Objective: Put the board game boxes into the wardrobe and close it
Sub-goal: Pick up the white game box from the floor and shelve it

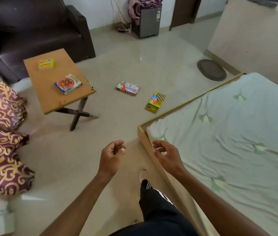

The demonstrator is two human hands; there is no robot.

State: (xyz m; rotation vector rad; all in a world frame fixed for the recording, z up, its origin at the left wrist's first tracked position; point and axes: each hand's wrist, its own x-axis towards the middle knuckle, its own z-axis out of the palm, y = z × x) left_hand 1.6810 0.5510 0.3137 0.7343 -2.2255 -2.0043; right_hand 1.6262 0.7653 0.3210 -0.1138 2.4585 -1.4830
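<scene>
Two board game boxes lie on the floor: a red and white box (128,88) in the middle and a yellow box (155,102) near the bed's edge. On the small wooden table (49,99) lie a small yellow box (46,64) at the far end and a blue box with an orange disc (68,84) near the right edge. My left hand (111,155) and my right hand (166,155) hover low in front of me, fingers loosely curled and apart, holding nothing. No wardrobe is in view.
A dark leather sofa (32,26) stands behind the table. A bed with a pale green sheet (233,142) fills the right side, purple and gold curtains (0,133) the left. A dark round mat (211,69) and a small fridge (147,21) lie farther back. My foot (144,176) is on the floor.
</scene>
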